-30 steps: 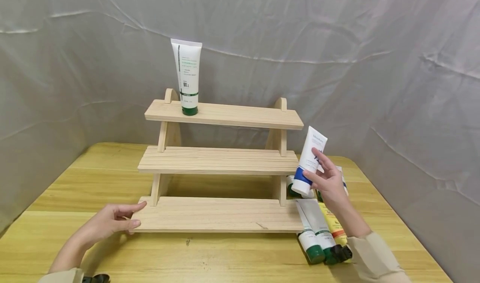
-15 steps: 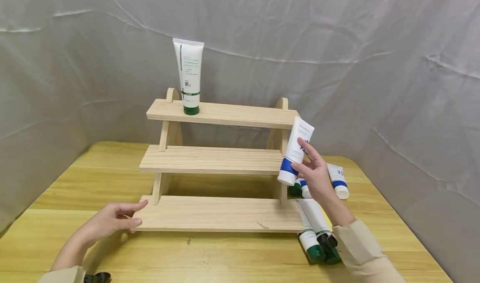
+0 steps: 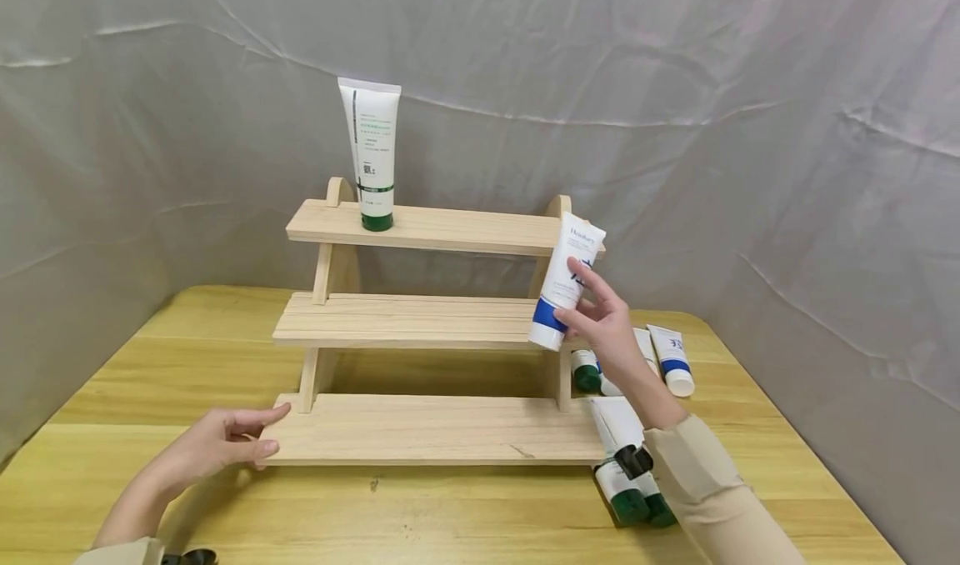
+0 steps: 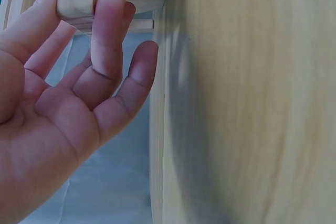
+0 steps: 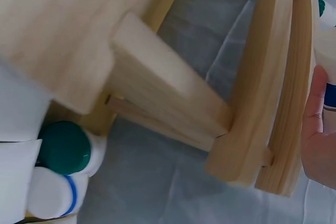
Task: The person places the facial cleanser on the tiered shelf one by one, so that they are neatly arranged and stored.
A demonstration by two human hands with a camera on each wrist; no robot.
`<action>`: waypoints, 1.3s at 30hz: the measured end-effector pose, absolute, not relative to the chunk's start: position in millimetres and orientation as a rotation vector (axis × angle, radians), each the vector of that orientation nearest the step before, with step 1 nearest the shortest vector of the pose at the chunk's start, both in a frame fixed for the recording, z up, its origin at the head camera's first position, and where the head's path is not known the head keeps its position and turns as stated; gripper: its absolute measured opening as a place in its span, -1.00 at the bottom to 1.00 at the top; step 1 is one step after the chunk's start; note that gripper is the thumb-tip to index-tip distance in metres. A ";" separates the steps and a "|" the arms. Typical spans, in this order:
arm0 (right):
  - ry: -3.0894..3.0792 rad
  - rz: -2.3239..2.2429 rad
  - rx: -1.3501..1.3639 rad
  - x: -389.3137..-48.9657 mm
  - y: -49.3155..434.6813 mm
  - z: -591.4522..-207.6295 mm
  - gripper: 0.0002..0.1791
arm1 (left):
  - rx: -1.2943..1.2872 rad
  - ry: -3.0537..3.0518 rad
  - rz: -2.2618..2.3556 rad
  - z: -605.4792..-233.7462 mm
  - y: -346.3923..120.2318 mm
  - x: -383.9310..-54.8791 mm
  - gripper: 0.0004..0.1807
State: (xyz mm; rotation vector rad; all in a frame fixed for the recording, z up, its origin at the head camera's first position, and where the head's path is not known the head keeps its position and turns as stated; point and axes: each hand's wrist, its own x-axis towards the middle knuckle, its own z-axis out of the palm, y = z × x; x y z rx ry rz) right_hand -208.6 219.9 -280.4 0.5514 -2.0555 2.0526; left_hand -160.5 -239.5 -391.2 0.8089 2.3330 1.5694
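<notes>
A three-tier wooden display stand (image 3: 435,319) occupies the middle of the head view. My left hand (image 3: 213,448) holds the left end of its bottom shelf, thumb at the front corner and index finger along the top. In the left wrist view the other fingers (image 4: 107,51) curl near the board's end. Between thumb and fingers, my right hand (image 3: 609,336) grips a white squeeze tube (image 3: 562,277) with a blue band. That tube leans, cap end down, before the right end of the middle shelf. Upright on the top shelf, towards the left, stands a white tube with a green cap (image 3: 375,144).
Right of the stand, a white and blue tube (image 3: 671,357) lies on the wooden table (image 3: 172,357). White tubes with green caps (image 3: 618,423) lie by the bottom shelf's right end, partly behind my right forearm. A grey curtain (image 3: 675,73) hangs behind.
My right hand has carried the white and blue tube leftward and slightly up, from beside the stand to before the middle shelf's right end. The left hand stays put.
</notes>
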 end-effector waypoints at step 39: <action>-1.771 1.920 0.618 -264.6 133.2 -238.2 -0.44 | 0.856 2.394 1.496 -389.1 -236.4 -163.2 -0.48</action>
